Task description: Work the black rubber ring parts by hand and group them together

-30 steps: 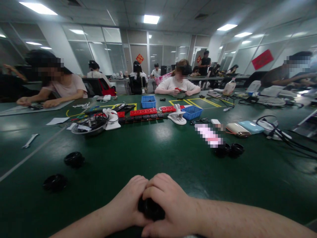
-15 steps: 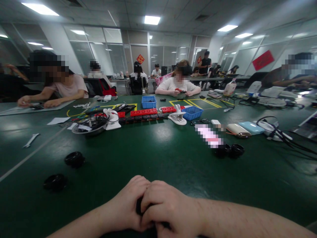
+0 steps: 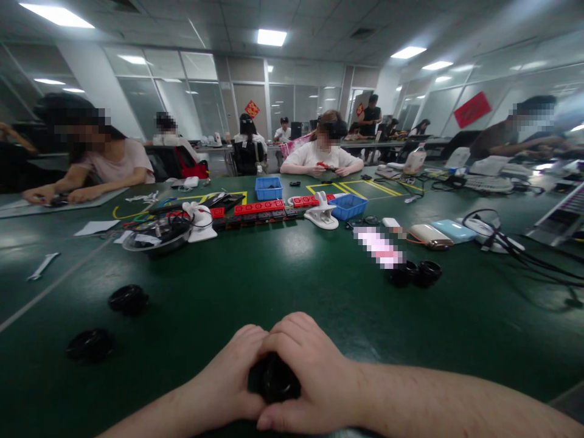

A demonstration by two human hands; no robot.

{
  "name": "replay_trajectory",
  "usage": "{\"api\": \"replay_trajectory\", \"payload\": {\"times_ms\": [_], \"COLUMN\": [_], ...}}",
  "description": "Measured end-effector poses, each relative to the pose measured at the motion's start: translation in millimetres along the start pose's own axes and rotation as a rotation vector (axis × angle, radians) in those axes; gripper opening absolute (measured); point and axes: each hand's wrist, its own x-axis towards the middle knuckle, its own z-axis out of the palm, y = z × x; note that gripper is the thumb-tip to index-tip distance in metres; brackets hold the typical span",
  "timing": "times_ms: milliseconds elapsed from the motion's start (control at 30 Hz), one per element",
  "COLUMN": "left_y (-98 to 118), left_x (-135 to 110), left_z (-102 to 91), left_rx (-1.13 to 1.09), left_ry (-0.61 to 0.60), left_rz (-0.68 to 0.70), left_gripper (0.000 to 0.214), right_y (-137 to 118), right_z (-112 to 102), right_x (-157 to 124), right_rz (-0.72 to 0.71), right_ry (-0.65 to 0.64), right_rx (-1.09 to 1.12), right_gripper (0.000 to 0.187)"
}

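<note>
Both my hands are wrapped round one black round part (image 3: 278, 380) at the table's near edge. My left hand (image 3: 232, 371) grips it from the left. My right hand (image 3: 314, 371) curls over its top and right side, thumb below. Its glossy face shows between the right thumb and fingers; the rest is hidden, so I cannot tell its exact kind. Two similar black round parts lie to the left, a nearer one (image 3: 90, 345) and a farther one (image 3: 128, 299). More of them stand at the right, one at the end (image 3: 429, 273).
Across the table run red and black blocks (image 3: 259, 207) between white clips (image 3: 321, 213). Blue bins (image 3: 349, 207), a metal bowl of parts (image 3: 157, 241), a wrench (image 3: 44, 266), power banks (image 3: 431, 236) and cables (image 3: 515, 243) lie around. Other people sit along the table's far side and left.
My right hand's fingers have lifted and spread round the black part, so more of its face shows. The whole view has shifted slightly, with the table things moving left.
</note>
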Motion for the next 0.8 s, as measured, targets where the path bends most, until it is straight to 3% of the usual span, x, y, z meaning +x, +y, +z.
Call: {"api": "replay_trajectory", "payload": {"times_ms": [100,233,500,667,800], "left_y": [3.4,7.5,8.4,8.4,9.1], "left_x": [1.1,2.3,1.3,0.9,1.6], "left_z": [-1.3,-2.4,-2.4,-1.6,-2.6], "left_rx": [0.015,0.045,0.102,0.121,0.091], "left_ry": [0.004,0.008,-0.041,-0.032,-0.034], "left_rz": [-0.026,-0.022,0.016,0.049,0.060], "left_gripper": [0.037,0.035,0.026,0.023,0.031], "right_y": [1.0,2.4,2.0,4.0,4.6], "right_z": [2.0,1.7,-1.9,-2.6,-3.9], "right_x": [-1.1,-1.0,1.6,1.8,1.8], "right_rz": [0.047,0.062,-0.160,-0.332,-0.380], "right_ry": [-0.039,-0.178,-0.235,-0.320,-0.300], "right_rx": [-0.054,-0.132,0.010,0.021,0.036], "right_gripper": [0.053,0.039,0.019,0.015,0.016]}}
